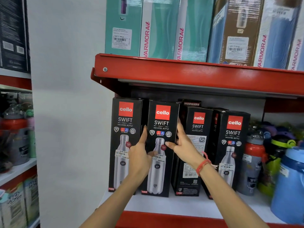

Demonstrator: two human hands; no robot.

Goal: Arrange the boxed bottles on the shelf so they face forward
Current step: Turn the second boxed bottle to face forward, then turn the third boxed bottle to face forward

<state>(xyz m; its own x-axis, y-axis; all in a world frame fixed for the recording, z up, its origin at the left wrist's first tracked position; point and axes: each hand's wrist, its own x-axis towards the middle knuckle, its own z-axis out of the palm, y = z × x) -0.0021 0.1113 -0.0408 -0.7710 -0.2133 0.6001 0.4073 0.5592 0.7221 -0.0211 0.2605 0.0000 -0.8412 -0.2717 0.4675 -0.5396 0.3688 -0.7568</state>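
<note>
I found bare white shelf board (164,206) open at 6 o'clock, in front of the boxes, wide enough for both arms. At 12 o'clock the red upper shelf (197,76) hung close over the box tops, leaving only a thin gap. At 3 o'clock a turned box (195,145) crowded my right hand (182,143). At 9 o'clock the leftmost box (125,137) touched my left hand (139,155). Farther toward 3, loose bottles (256,162) blocked the shelf.

Both arms reach forward, left hand (141,155) and right hand (181,143) clasping inward.
</note>
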